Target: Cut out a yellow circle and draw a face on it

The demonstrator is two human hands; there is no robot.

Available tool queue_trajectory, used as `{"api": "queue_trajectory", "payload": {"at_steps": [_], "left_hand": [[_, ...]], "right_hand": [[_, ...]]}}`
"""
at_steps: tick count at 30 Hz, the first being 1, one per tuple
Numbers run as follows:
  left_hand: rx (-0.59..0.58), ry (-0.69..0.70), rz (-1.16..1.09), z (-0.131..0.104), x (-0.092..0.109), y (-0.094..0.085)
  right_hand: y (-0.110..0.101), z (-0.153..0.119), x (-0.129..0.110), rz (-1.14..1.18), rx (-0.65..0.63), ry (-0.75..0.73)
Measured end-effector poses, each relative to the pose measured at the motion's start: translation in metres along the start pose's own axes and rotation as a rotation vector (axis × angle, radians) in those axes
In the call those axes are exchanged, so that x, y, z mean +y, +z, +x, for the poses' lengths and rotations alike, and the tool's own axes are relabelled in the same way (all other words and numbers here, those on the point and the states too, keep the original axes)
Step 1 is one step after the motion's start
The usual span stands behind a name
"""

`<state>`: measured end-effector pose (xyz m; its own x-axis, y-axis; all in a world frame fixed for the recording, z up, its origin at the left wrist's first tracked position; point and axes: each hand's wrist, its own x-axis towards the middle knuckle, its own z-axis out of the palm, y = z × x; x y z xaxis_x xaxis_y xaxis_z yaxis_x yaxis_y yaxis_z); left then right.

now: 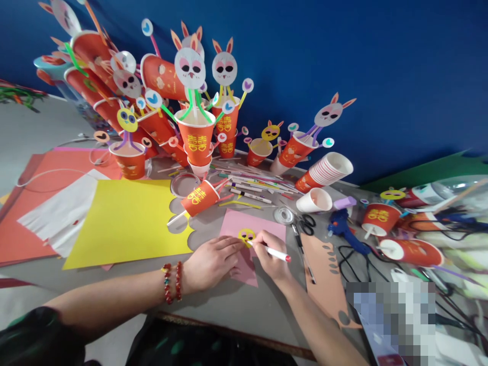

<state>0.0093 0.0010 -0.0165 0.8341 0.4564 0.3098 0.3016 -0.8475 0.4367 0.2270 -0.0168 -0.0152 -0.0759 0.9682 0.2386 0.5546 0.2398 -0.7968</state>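
Observation:
My right hand (272, 254) grips a white marker (277, 253) with a red end cap. Its tip rests on a small yellow paper circle (244, 233) with a drawn animal face. Beneath the circle lies a pink paper sheet (267, 229). My left hand (213, 262) lies flat on the sheet, fingertips at the circle's left edge, holding nothing. Just beyond my left hand, a red paper cup (202, 198) is tipped on its side. Left of that hand spreads a yellow sheet (125, 223) with round cut-outs along its right edge.
Several red cups with paper rabbit heads (190, 68) stand along the blue wall (343, 46). Markers (251, 195) lie in a pile before them. To the right are scissors (307, 222), a tape roll (284, 216), a blue glue gun (348, 231) with cables, and orange paper (324, 284).

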Motion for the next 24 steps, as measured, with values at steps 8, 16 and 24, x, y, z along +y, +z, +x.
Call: {"api": "queue_trajectory", "payload": {"at_steps": [8,16,24], "left_hand": [[0.005,0.008,0.006,0.0015,0.0005,-0.0027],[-0.009,0.007,0.008,0.0024,0.0009,-0.0028],[0.014,0.008,0.017,0.0018,0.0003,-0.0015]], "right_hand": [[-0.0003,-0.0002,0.0006,0.011,-0.013,0.008],[0.0006,-0.0018,0.0013,0.143,0.090,0.116],[-0.0006,-0.0001,0.0031,0.151,0.040,0.086]]}}
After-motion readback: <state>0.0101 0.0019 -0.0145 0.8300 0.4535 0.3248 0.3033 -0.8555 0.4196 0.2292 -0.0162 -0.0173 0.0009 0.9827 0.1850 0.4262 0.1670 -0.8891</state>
